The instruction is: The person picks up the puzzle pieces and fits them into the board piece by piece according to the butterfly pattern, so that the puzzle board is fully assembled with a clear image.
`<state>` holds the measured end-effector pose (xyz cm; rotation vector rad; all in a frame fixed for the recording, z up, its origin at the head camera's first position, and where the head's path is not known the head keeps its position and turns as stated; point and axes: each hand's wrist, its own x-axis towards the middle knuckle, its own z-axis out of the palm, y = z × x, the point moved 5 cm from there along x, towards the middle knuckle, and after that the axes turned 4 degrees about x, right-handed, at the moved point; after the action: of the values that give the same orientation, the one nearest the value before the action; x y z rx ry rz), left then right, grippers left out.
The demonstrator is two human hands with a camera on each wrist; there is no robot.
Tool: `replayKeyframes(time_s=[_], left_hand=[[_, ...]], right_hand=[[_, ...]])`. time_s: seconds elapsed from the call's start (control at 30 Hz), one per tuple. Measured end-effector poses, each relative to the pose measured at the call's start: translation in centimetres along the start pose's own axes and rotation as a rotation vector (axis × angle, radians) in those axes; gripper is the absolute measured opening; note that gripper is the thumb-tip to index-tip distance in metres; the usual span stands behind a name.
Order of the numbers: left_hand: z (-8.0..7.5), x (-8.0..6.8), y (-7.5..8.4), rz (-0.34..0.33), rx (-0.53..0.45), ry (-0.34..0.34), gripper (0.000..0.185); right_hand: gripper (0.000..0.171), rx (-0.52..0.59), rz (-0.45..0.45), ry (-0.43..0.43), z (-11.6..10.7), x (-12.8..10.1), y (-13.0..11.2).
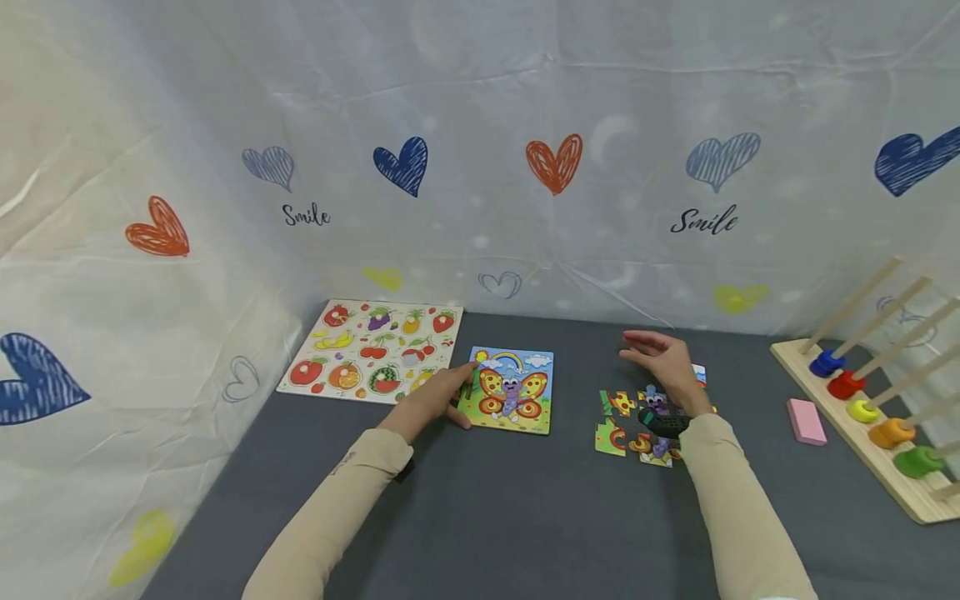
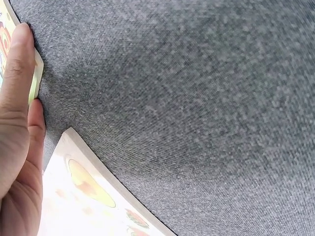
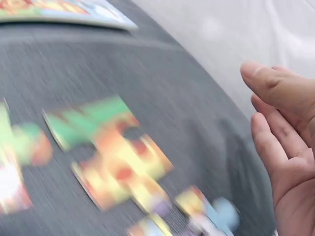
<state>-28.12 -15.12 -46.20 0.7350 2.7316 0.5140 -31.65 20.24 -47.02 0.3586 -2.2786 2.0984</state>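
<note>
"What's the biggest thing?"
"A white cloth curtain (image 1: 480,100) with hearts on it. In front is a dark grey flat table (image 1: 525,533). The table's near edge is cut off."

"And next?"
"A long pale wooden peg rack (image 1: 857,433) with round coloured rings (image 1: 844,386) runs up the right side, and one end is cut off. By the far left corner lies a white flat fruit board (image 1: 348,364). A hand hides its near right corner. Close up, it's too bright to see well."

"Where's the butterfly?"
"On a bright, squarish butterfly board (image 1: 510,396), near the middle of the far edge."

"And the hands?"
"The left hand (image 1: 431,404) touches that board's left edge, thumb and fingers apart. I can't tell if they pinch it. The right hand (image 1: 667,367) is over the table, thumb and fingers apart, just air between."

"Any little things?"
"A pink block-shaped thing (image 1: 807,421) near the rack. Smallest are flat, colourful jigsaw pieces (image 1: 609,437), right of the butterfly board. The right hand hides some, and up close they're blurry."
</note>
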Motion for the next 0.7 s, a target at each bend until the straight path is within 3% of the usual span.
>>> replayKeyframes(time_s=[0.23,0.5,0.57,0.7], left_hand=[[0.1,0.0,-0.2,-0.033,-0.015,-0.009,0.1],[0.1,0.0,-0.2,-0.058,-0.049,-0.018,0.099],[0.1,0.0,-0.2,-0.06,-0.045,-0.016,0.099],[0.1,0.1,-0.1,-0.044,-0.031,-0.008,0.099]], right_hand=[[0.049,-0.023,0.05,0.038,-5.1,-1.9,0.5],[0.049,0.032,0.098,0.081,-8.8,-3.9,1.7],[0.049,0.003,0.123,0.097,-9.4,-4.3,1.9],[0.054,-0.162,0.186,0.068,-10.1,-4.7,2.2]])
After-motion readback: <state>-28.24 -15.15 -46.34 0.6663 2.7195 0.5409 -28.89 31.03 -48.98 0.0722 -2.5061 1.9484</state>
